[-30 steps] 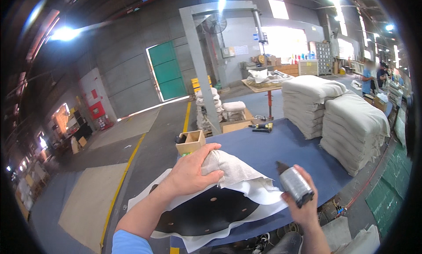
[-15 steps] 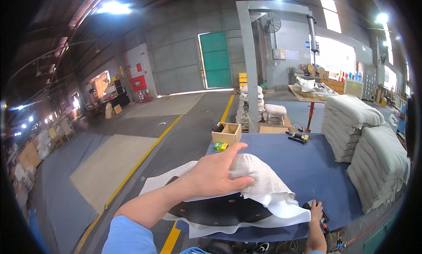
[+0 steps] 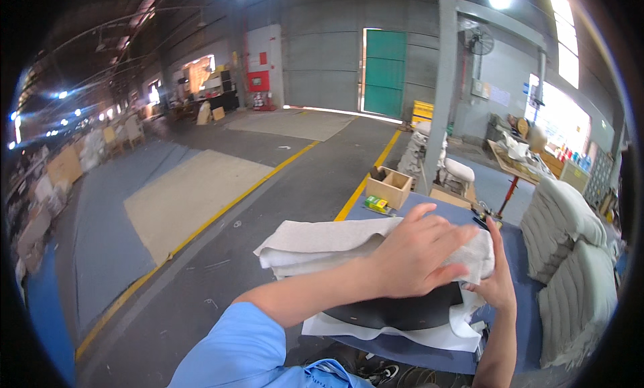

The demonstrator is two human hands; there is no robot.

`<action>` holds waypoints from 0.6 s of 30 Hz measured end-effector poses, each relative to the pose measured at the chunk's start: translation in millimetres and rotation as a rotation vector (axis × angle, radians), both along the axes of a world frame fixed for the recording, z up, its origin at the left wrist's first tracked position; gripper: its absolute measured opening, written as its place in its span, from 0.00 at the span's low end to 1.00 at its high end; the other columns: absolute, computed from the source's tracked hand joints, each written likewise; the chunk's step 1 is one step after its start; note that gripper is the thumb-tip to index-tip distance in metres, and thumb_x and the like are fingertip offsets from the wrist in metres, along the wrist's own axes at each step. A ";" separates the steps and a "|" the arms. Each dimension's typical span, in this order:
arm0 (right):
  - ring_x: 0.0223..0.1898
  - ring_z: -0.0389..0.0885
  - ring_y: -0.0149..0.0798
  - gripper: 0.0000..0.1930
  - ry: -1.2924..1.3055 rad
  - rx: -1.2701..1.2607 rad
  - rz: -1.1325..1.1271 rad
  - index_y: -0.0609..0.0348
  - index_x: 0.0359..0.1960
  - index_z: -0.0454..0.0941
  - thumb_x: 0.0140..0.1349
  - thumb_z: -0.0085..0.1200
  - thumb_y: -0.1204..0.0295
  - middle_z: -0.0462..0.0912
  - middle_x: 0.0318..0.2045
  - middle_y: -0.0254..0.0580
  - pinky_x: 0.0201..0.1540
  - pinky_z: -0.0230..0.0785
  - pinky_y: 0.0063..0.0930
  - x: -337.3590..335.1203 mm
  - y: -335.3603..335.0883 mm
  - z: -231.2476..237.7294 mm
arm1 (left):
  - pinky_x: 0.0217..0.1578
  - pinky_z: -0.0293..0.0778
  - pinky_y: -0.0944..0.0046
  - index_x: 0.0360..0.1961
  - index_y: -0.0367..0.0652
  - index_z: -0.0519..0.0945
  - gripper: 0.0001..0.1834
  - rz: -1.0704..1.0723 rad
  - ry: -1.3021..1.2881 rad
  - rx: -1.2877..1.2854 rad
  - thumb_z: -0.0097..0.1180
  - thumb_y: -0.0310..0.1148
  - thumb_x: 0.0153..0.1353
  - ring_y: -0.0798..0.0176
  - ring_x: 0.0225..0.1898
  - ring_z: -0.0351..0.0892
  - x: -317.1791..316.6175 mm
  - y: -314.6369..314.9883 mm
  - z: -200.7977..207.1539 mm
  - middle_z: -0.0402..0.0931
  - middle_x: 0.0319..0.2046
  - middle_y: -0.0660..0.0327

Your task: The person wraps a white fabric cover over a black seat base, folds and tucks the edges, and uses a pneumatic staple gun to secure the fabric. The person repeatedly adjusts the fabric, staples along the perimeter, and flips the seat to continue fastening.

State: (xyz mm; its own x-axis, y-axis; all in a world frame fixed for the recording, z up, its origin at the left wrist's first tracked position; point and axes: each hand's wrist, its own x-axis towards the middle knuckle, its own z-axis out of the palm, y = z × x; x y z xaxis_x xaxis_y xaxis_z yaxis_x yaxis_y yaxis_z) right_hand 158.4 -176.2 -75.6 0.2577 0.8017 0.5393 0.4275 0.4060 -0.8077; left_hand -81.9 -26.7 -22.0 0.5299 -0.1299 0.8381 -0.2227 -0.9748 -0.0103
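Note:
A curved black panel [image 3: 396, 311] lies on the blue-topped table, with light grey fabric backed in white [image 3: 329, 237] folded over its far edge and spreading out beneath its near edge. My left hand [image 3: 422, 254] is over the fabric near the panel's right end, its fingers curved and apart from the thumb. At that right end, my right hand [image 3: 498, 281] wraps round a bunched corner of the fabric, thumb up. Part of the panel and some fabric are hidden behind my left hand and forearm.
Beyond the panel stand a wooden divided box [image 3: 389, 187] and a small green-and-yellow box [image 3: 378, 203]. Stacks of folded pale fabric [image 3: 580, 294] rise at the table's right. A grey metal post [image 3: 439, 99] stands behind the table.
My right hand has left the dark tool at the table's right and come up to the fabric corner. My left hand has moved right along the fabric. The view has swung left.

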 end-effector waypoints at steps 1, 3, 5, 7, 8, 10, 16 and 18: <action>0.70 0.74 0.44 0.68 0.042 -0.030 -0.023 0.58 0.82 0.57 0.35 0.86 0.66 0.74 0.69 0.49 0.72 0.67 0.38 -4.7 -1.6 -8.3 | 0.70 0.64 0.37 0.62 0.40 0.81 0.28 -0.006 -0.066 -0.015 0.64 0.50 0.72 0.48 0.59 0.82 -25.3 -0.3 -1.1 0.86 0.54 0.55; 0.67 0.77 0.42 0.61 0.092 -0.120 -0.163 0.61 0.79 0.61 0.37 0.80 0.70 0.78 0.65 0.46 0.71 0.68 0.37 4.1 -12.7 -24.4 | 0.70 0.67 0.41 0.61 0.41 0.83 0.23 0.254 -0.272 0.009 0.62 0.46 0.74 0.47 0.61 0.81 -89.0 17.1 -11.6 0.85 0.59 0.55; 0.64 0.79 0.40 0.55 0.182 -0.115 -0.199 0.63 0.76 0.64 0.40 0.74 0.74 0.80 0.63 0.45 0.70 0.69 0.36 19.4 -21.2 -50.2 | 0.56 0.76 0.52 0.59 0.43 0.83 0.19 0.418 -0.501 -0.415 0.51 0.44 0.81 0.60 0.52 0.82 -144.8 61.6 -53.2 0.87 0.53 0.57; 0.63 0.80 0.40 0.49 0.311 -0.008 -0.169 0.64 0.74 0.67 0.42 0.68 0.76 0.81 0.61 0.44 0.69 0.69 0.36 36.1 -31.9 -75.0 | 0.53 0.74 0.56 0.59 0.42 0.83 0.26 0.562 -0.560 -0.954 0.44 0.53 0.83 0.67 0.50 0.79 -190.7 101.8 -99.3 0.86 0.54 0.57; 0.63 0.80 0.40 0.49 0.356 0.030 -0.168 0.64 0.74 0.67 0.42 0.68 0.75 0.81 0.61 0.44 0.69 0.69 0.37 42.7 -26.9 -82.7 | 0.54 0.73 0.57 0.60 0.42 0.83 0.29 0.570 -0.641 -0.989 0.43 0.56 0.84 0.67 0.51 0.79 -210.3 134.1 -126.0 0.86 0.55 0.57; 0.62 0.80 0.42 0.48 0.438 0.082 -0.220 0.63 0.73 0.67 0.43 0.68 0.73 0.81 0.61 0.44 0.69 0.69 0.39 58.0 -29.1 -99.9 | 0.63 0.74 0.54 0.64 0.43 0.81 0.31 0.380 -0.459 -1.493 0.42 0.58 0.84 0.61 0.59 0.80 -209.5 165.7 -171.5 0.84 0.57 0.56; 0.64 0.79 0.49 0.44 0.561 0.276 -0.213 0.61 0.74 0.66 0.53 0.69 0.70 0.80 0.63 0.47 0.71 0.70 0.46 100.0 -21.4 -129.6 | 0.65 0.75 0.59 0.73 0.42 0.74 0.37 -0.282 -0.456 -1.844 0.38 0.63 0.83 0.63 0.62 0.79 -107.5 128.6 -218.7 0.78 0.65 0.60; 0.65 0.79 0.50 0.42 0.585 0.364 -0.227 0.61 0.74 0.66 0.58 0.70 0.70 0.79 0.64 0.46 0.71 0.71 0.47 122.3 -38.2 -124.0 | 0.64 0.76 0.59 0.71 0.40 0.75 0.37 -0.458 -0.452 -1.760 0.34 0.62 0.84 0.64 0.61 0.80 -92.6 101.1 -190.6 0.81 0.60 0.60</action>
